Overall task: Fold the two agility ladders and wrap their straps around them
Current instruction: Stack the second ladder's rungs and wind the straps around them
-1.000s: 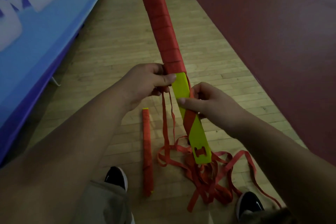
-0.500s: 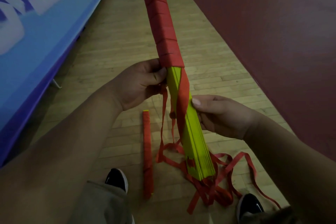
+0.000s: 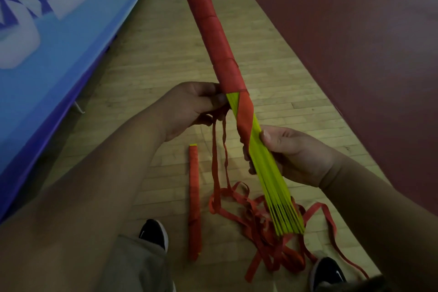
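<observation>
Since one second ago the folded ladder [image 3: 267,163] has been turned: its stacked yellow slat edges are now shown, not the flat face. Nearest, two black shoes [image 3: 155,232] are seen on a pale wooden plank floor [image 3: 151,59], among loose red strap [image 3: 258,218] in flat, tangled loops. A second ladder [image 3: 194,199], already wrapped, lies just beside. The right hand [image 3: 291,152] is closed on the bare slats; the left hand [image 3: 189,106] pinches strap where the red wrapping ends. Farther, a blue banner [image 3: 47,31] and dark red surface [image 3: 343,42] border the floor.
</observation>
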`<state>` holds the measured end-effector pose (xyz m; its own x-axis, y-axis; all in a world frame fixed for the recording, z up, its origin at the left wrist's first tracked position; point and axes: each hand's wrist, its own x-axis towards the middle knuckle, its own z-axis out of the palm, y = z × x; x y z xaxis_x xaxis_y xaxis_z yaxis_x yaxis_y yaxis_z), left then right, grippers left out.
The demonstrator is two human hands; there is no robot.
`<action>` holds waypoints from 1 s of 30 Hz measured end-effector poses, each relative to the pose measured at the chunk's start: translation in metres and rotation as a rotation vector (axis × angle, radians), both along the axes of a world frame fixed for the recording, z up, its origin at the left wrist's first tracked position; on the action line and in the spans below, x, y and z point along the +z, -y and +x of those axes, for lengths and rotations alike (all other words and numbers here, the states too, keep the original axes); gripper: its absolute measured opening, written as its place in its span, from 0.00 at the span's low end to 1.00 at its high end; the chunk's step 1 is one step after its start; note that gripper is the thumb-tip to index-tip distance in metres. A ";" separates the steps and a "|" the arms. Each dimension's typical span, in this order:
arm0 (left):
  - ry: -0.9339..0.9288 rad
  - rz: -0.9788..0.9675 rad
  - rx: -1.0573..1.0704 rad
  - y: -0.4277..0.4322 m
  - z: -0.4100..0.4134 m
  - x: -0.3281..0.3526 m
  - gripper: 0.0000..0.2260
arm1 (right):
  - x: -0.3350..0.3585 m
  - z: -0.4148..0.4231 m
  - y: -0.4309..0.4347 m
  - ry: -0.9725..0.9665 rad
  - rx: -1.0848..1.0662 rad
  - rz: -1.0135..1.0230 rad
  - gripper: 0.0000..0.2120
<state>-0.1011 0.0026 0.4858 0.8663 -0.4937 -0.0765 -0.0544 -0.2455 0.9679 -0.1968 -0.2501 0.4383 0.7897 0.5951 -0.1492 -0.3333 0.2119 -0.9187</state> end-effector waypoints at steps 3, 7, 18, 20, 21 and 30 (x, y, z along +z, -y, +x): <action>0.003 0.053 0.019 0.002 -0.001 0.002 0.08 | 0.001 -0.003 -0.003 -0.015 -0.099 -0.017 0.11; 0.003 0.092 0.003 0.003 -0.006 0.007 0.10 | -0.001 -0.001 -0.005 0.006 -0.124 -0.043 0.11; -0.056 0.219 -0.027 0.002 -0.009 0.010 0.10 | -0.016 0.005 -0.004 -0.040 -0.221 -0.161 0.25; -0.080 0.217 -0.022 0.001 -0.009 0.012 0.09 | -0.017 0.005 -0.005 -0.050 -0.232 -0.160 0.25; -0.095 0.217 -0.019 0.000 -0.010 0.012 0.09 | -0.018 0.006 -0.005 -0.052 -0.236 -0.159 0.25; -0.258 0.183 -0.042 -0.010 -0.014 0.016 0.11 | -0.021 0.007 -0.005 -0.035 -0.285 -0.204 0.28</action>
